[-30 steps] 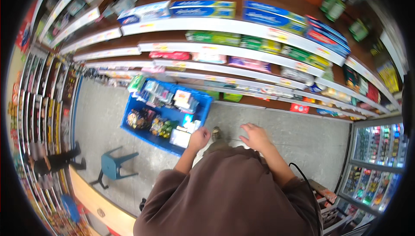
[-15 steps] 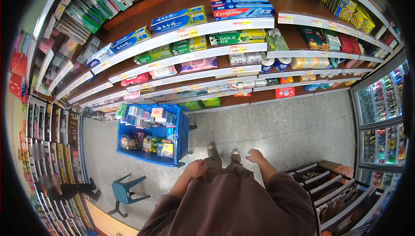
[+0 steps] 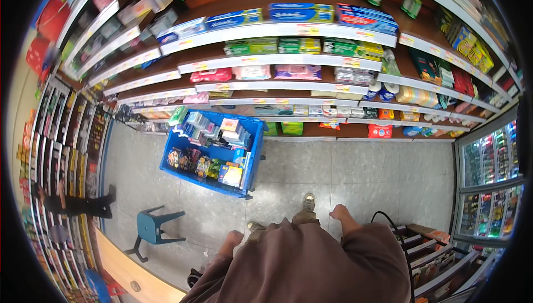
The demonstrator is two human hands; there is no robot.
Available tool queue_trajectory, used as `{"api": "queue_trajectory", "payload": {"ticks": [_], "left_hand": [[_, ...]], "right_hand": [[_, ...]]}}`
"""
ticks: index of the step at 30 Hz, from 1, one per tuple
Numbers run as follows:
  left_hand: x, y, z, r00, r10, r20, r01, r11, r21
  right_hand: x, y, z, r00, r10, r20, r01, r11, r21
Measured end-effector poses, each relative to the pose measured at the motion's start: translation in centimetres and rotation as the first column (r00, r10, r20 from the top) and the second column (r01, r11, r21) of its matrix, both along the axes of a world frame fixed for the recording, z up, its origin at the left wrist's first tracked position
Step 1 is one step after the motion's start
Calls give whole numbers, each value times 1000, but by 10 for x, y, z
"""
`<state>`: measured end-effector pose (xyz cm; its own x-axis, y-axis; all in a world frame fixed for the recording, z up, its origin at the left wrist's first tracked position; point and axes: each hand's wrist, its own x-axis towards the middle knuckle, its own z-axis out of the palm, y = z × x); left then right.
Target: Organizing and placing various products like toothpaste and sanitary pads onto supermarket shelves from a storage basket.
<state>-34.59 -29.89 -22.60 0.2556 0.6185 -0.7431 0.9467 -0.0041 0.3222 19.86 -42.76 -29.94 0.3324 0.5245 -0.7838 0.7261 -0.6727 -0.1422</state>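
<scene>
My left hand [image 3: 234, 239] hangs low beside my thigh, with its fingers hidden from above. I see nothing in it. My right hand [image 3: 342, 213] is held out over the floor at my other side, its fingers loosely apart and empty. Ahead and to the left stands a blue plastic crate [image 3: 254, 156], nearest to my left hand but apart from it. Small boxes and packets fill part of it, among them a yellow and white box [image 3: 230, 176] and a stack of white boxes [image 3: 233, 130].
Shelves with toothpaste boxes [image 3: 367, 20] and packets run across the front. A teal stool [image 3: 149, 227] and a wooden counter [image 3: 133, 272] stand at left; another person [image 3: 72, 205] is beyond. A rack [image 3: 438, 261] is at right, near a glass-door fridge [image 3: 488, 161].
My feet have shifted as in a step, and my left hand has moved back and down. The crate and shelf goods now appear farther right; the stool appears slightly farther left.
</scene>
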Motion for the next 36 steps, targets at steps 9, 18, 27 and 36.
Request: {"api": "queue_trajectory", "payload": {"ticks": [9, 18, 27, 36], "left_hand": [[-203, -129, -5, 967, -241, -82, 225, 959, -171], [-336, -134, -27, 637, 771, -16, -771, 637, -28], [-351, -27, -37, 365, 900, 238, -906, 402, -131], [-456, 10, -21, 304, 925, 228, -926, 343, -158]], "right_hand": [[-174, 137, 30, 943, 330, 50, -333, 925, 183], [-433, 210, 104, 809, 588, 21, -564, 766, 309], [-449, 254, 76, 819, 562, 117, -574, 799, 181], [-544, 333, -37, 773, 630, -70, -613, 771, 171]]}}
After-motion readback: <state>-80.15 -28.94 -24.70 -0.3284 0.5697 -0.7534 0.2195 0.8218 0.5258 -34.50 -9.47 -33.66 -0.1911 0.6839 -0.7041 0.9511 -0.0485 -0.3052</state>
